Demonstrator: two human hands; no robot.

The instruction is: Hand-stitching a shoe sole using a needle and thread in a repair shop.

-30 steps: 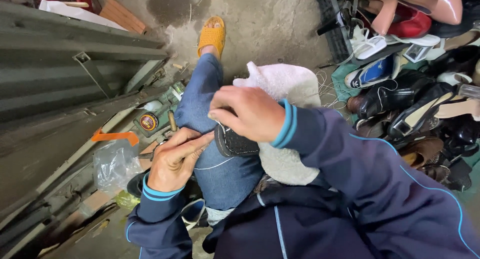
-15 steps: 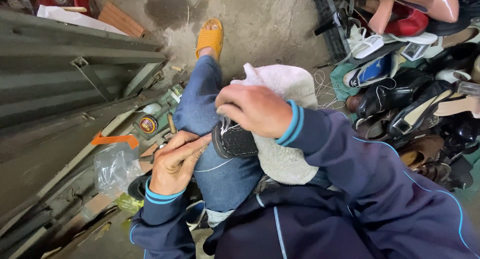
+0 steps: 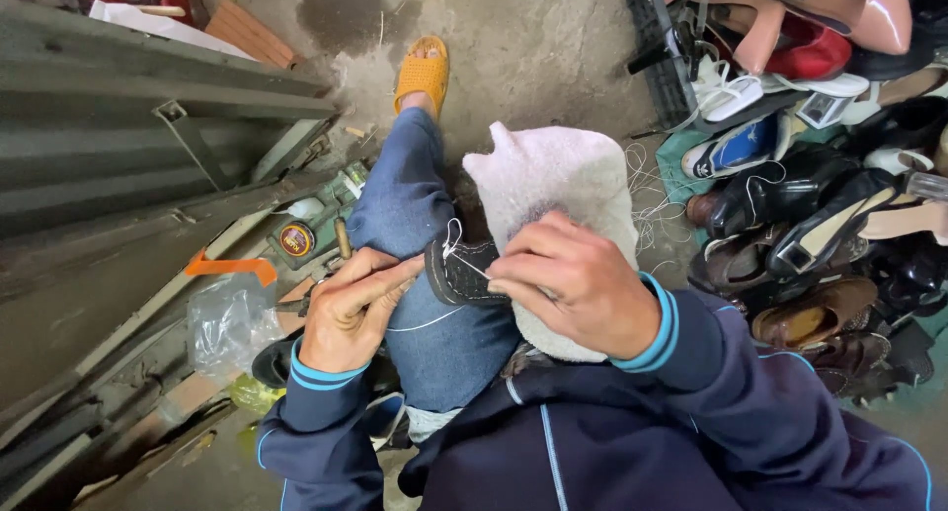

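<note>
Centrally, a dark shoe (image 3: 462,272) rests on the person's raised knee, sole edge turned up, between the two hands. The right hand (image 3: 568,284) lies over the shoe's right end with its fingers curled together, pinching a white thread (image 3: 472,263) that runs taut across the sole; the hand also presses against a white fleecy cloth (image 3: 553,190) draped over the lap behind the shoe. The left hand (image 3: 351,309) sits just beside the shoe's left end, fingers closed around a slim tool (image 3: 390,282) whose tip points toward the sole. Whether the tip touches the shoe cannot be told. A second loose length of white thread hangs across the blue trouser leg (image 3: 420,215) below the shoe.

Surroundings:
- Left: corrugated metal sheeting (image 3: 118,106), with a crumpled clear plastic bag (image 3: 225,323), an orange strip (image 3: 229,267) and a small round tin (image 3: 295,239) lying near the left hand.
- Top: an orange slipper (image 3: 423,72) on the person's outstretched foot, on stained concrete.
- Right: a heap of shoes (image 3: 820,225), mostly black and brown, with a blue and white trainer (image 3: 736,148) and pink and red heels at the top, well apart from the hands.

The fleecy cloth hides the shoe's far side, and the right hand covers its right end.
</note>
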